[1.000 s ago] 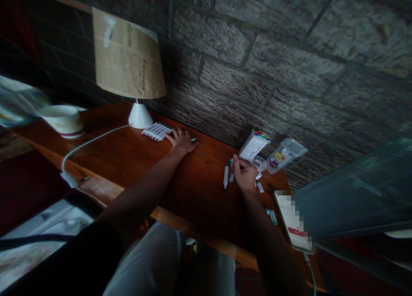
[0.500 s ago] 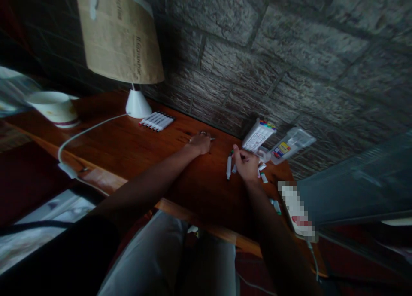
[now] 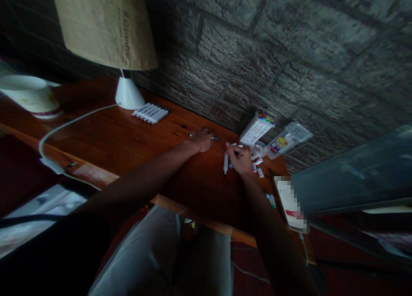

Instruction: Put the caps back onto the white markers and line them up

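Note:
My left hand (image 3: 202, 140) rests on the table with its fingers closed round a slim marker (image 3: 215, 138), whose end pokes out to the right. My right hand (image 3: 241, 160) is curled, thumb and fingers drawn together. Under its thumb, the upper end of a white marker (image 3: 225, 165) on the table is covered. What the right fingers grip, if anything, is hidden. Small loose caps or pieces (image 3: 260, 172) lie just right of that hand. Behind it stand a clear case of colourful markers (image 3: 255, 130) and an open clear plastic case (image 3: 289, 140).
A row of several white markers (image 3: 150, 113) lies by the lamp base (image 3: 128, 93). A paper cup (image 3: 35, 97) stands at the left. Near the right edge are green-ended pieces (image 3: 272, 201) and a blurred-out pale object (image 3: 291, 205). A stone wall (image 3: 225, 59) runs behind the table (image 3: 199, 193).
My right hand has shifted slightly left, its thumb now over the marker's green end, which showed before. My left hand stays about where it was. The whole view has shifted a little.

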Tool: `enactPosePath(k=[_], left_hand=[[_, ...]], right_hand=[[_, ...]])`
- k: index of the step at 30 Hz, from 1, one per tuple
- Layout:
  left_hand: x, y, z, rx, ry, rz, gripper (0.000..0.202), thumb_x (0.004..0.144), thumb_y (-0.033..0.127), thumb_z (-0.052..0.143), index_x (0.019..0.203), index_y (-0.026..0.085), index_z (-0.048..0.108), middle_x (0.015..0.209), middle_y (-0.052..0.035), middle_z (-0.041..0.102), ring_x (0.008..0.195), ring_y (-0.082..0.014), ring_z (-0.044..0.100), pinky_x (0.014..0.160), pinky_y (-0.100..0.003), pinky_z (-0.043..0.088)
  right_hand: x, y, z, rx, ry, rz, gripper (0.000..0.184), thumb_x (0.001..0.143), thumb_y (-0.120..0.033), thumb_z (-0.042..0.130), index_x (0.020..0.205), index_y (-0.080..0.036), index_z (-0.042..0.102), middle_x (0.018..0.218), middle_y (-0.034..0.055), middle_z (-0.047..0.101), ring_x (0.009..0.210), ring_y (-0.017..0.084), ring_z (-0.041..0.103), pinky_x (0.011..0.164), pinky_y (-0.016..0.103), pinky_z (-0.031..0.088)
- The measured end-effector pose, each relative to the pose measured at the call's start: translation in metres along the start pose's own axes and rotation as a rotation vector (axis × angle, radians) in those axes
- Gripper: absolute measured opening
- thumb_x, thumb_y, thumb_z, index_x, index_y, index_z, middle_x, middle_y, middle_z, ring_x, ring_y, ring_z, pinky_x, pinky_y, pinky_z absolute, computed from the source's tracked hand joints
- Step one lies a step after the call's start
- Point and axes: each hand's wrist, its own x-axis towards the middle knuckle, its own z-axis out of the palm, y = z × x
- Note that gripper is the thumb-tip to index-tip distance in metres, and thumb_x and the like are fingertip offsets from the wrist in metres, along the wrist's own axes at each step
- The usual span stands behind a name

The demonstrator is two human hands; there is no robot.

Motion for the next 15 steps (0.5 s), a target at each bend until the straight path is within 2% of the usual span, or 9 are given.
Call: enactPosePath(k=[3,6,11,15], left_hand=[[0.003,-0.001,0.004,0.000,0.026,0.023,0.047,0.104,0.034,0.037,0.140,0.012,0.059,0.147,-0.0165,0.056,0.140,-0.0294,0.048,0.118,-0.040,0.036],[0.004,-0.001,0.006,-0.009,0.038,0.047,0.047,0.104,0.034,0.037,0.139,0.011,0.058,0.148,-0.0173,0.055,0.139,-0.0303,0.050,0.116,-0.040,0.037],[0.003,-0.001,0.003,-0.040,0.001,0.010,0.048,0.102,0.033,0.038,0.142,0.014,0.056,0.150,-0.0159,0.054,0.142,-0.0310,0.046,0.117,-0.041,0.037],[0.004,-0.001,0.001,-0.015,-0.007,0.052,0.049,0.103,0.035,0.038,0.144,0.015,0.055,0.150,-0.0145,0.054,0.142,-0.0296,0.047,0.118,-0.039,0.036]], right_hand=[[0.000,0.003,-0.001,-0.016,-0.032,0.015,0.059,0.094,-0.066,0.051,0.064,-0.021,0.075,0.052,0.0011,0.063,0.051,0.014,0.058,0.054,0.027,0.040],[0.000,0.008,-0.002,-0.039,-0.060,0.006,0.057,0.093,-0.066,0.053,0.069,-0.021,0.078,0.052,0.0003,0.062,0.050,0.013,0.056,0.054,0.027,0.039],[0.001,0.012,-0.002,-0.005,-0.131,0.043,0.060,0.093,-0.070,0.050,0.072,-0.021,0.078,0.053,0.0002,0.061,0.049,0.013,0.055,0.052,0.027,0.038],[0.002,0.014,-0.002,-0.040,-0.128,0.042,0.061,0.091,-0.072,0.050,0.072,-0.021,0.078,0.052,0.0001,0.060,0.049,0.014,0.054,0.052,0.028,0.037]])
